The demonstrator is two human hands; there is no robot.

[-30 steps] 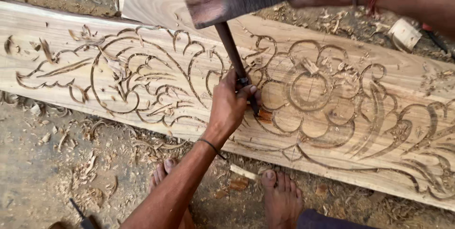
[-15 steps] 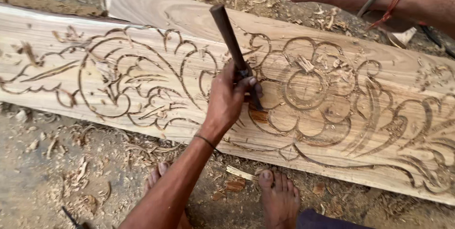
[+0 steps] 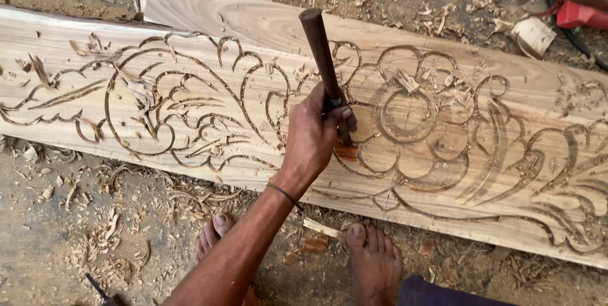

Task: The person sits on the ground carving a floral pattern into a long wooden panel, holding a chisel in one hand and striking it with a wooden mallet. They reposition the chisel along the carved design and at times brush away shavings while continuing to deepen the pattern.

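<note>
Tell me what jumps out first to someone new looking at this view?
The long wooden plank, carved with a big flower and leafy scrolls, fills the view. At its middle the left hand grips a chisel, tip set beside the flower. Bare feet rest on the chip-strewn ground below.

Chisel (image 3: 324, 72) standing on carved plank (image 3: 190, 110), plank on chip-strewn ground (image 3: 57, 230), 2 feet (image 3: 373, 262) before it

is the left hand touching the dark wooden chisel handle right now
Touching. The head view shows the left hand wrapped around the dark wooden chisel handle, fingers closed over its lower part above the carved pale wooden plank.
</note>
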